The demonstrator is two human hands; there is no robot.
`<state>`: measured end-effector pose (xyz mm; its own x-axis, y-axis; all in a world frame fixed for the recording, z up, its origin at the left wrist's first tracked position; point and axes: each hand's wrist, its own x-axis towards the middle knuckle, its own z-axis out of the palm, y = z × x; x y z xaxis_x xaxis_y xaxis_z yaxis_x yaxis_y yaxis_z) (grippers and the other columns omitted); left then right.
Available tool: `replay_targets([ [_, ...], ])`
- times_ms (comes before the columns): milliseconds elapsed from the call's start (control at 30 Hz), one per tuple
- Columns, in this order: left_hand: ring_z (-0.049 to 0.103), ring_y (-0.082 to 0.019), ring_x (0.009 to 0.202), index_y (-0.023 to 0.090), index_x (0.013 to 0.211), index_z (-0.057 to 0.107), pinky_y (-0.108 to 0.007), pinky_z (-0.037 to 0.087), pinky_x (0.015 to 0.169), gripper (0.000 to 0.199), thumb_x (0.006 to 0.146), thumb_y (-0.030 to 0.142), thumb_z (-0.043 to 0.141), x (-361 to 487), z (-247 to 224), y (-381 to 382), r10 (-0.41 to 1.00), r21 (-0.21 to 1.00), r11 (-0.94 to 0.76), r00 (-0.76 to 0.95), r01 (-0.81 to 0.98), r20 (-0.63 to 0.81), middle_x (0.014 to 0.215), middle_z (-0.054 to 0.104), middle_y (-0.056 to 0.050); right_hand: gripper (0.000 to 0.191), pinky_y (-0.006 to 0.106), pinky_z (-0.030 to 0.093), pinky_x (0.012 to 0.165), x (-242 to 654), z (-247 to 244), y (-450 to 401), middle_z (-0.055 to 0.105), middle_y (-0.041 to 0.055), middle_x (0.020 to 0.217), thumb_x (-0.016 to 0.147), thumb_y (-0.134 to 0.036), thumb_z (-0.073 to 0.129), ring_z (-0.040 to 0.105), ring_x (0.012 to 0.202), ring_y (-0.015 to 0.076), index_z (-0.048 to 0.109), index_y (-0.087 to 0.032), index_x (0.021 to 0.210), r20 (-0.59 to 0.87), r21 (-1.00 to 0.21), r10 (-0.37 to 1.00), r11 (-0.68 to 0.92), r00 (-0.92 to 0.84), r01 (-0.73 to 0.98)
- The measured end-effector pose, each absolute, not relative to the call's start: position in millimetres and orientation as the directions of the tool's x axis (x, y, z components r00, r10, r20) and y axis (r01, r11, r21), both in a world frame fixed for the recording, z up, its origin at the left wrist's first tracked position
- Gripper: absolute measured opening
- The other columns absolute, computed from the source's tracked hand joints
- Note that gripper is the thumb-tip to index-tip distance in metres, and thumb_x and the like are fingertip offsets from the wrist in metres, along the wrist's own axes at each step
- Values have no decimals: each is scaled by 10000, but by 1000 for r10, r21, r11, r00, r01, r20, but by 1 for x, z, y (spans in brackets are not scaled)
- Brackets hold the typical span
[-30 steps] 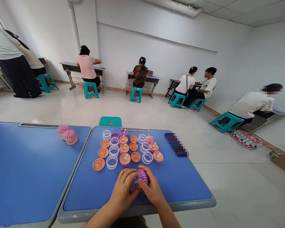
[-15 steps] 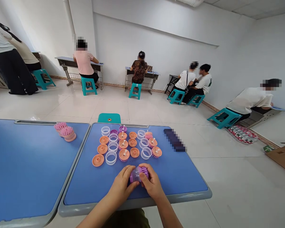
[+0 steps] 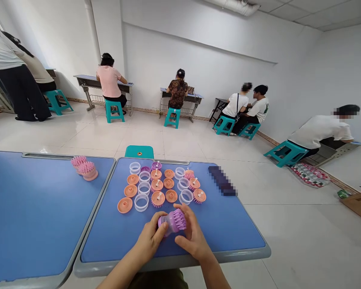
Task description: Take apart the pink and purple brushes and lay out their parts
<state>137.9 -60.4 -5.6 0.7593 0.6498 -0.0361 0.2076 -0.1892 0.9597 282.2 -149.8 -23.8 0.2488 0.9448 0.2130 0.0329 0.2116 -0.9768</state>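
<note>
My left hand (image 3: 148,240) is closed around a purple scrubbing brush (image 3: 178,220) with a see-through body. The brush lies tilted above the table, its bristles pointing right. Beside the bristles my right hand (image 3: 197,242) is open, thumb and fingers apart; whether a fingertip touches the brush I cannot tell. Farther back stand rows of brush parts: orange caps (image 3: 125,205), clear rings (image 3: 141,203) and orange bristle heads (image 3: 158,199) with white stems upward. A purple bristle head (image 3: 157,166) and a purple cap (image 3: 145,169) sit in the back row.
Pink-bristled brushes (image 3: 88,171) stand on the adjoining blue table (image 3: 33,216) at left. A dark, blurred-out object (image 3: 222,180) lies near the right edge of my table (image 3: 228,233). A teal stool (image 3: 139,151) is beyond it. Several people sit at desks along the walls.
My right hand has let go of the brush and opened, moving slightly off to the right. The brush stays in my left hand, shifted slightly left, its bristles now more exposed.
</note>
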Motion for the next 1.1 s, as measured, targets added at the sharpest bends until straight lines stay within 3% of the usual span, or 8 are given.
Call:
replay_targets([
  [100, 491, -149, 630, 159, 1092, 447, -258, 399, 607, 429, 832, 487, 355, 139, -9, -60, 668, 957, -187, 743, 220, -40, 708, 548, -2, 910, 364, 432, 899, 279, -24, -146, 467, 94, 1187, 614, -599, 677, 523, 1047, 236, 275, -247, 1350, 142, -989, 927, 148, 346, 8],
  [233, 530, -172, 764, 170, 1093, 431, -279, 429, 697, 433, 772, 451, 505, 142, -17, -60, 660, 968, -197, 751, 156, 13, 877, 598, -44, 814, 332, 465, 829, 275, -22, -142, 529, 60, 1015, 656, -549, 665, 568, 898, 200, 341, -204, 1318, 97, -995, 872, 77, 480, 60],
  [467, 570, -193, 892, 167, 1082, 454, -310, 467, 792, 425, 694, 236, 615, 145, -19, -61, 650, 992, -89, 760, 86, -8, 1016, 602, -78, 597, 384, 338, 1021, 278, -11, -153, 483, 57, 1281, 731, -239, 638, 440, 1204, 207, 388, -297, 1270, 103, -993, 937, 117, 334, -20],
  [567, 582, -192, 862, 167, 1065, 478, -305, 475, 768, 402, 690, 219, 613, 145, -18, -62, 651, 988, -121, 759, 101, 2, 990, 617, -74, 669, 406, 337, 1022, 277, -11, -154, 458, 77, 1303, 699, -260, 685, 422, 1220, 236, 372, -280, 1289, 111, -993, 944, 117, 310, 0],
  [700, 584, -189, 829, 157, 1045, 498, -295, 474, 743, 374, 697, 243, 608, 144, -15, -62, 644, 974, -188, 764, 123, 28, 973, 626, -75, 829, 396, 387, 972, 271, -14, -148, 509, 73, 1147, 616, -305, 756, 509, 1094, 241, 327, -247, 1323, 95, -994, 899, 62, 429, 92],
  [800, 587, -183, 820, 166, 1056, 501, -288, 475, 732, 355, 718, 239, 584, 143, -13, -63, 641, 967, -209, 767, 142, 26, 977, 631, -68, 768, 387, 391, 965, 269, -11, -147, 518, 55, 1119, 663, -273, 710, 525, 1064, 216, 322, -269, 1326, 83, -995, 893, 50, 442, 86],
  [967, 592, -188, 833, 166, 1072, 500, -292, 473, 740, 383, 703, 214, 590, 143, -11, -63, 642, 966, -204, 767, 156, 12, 985, 638, -69, 636, 405, 348, 1012, 273, -7, -152, 476, 74, 1294, 751, -275, 630, 451, 1197, 220, 344, -293, 1318, 83, -993, 952, 105, 295, -60],
  [1100, 596, -197, 827, 163, 1064, 508, -296, 473, 739, 382, 698, 232, 592, 143, -10, -63, 634, 957, -229, 773, 177, 9, 976, 645, -74, 786, 397, 385, 983, 273, -12, -152, 494, 98, 1256, 638, -339, 744, 474, 1165, 256, 365, -236, 1319, 88, -995, 927, 98, 364, -9],
])
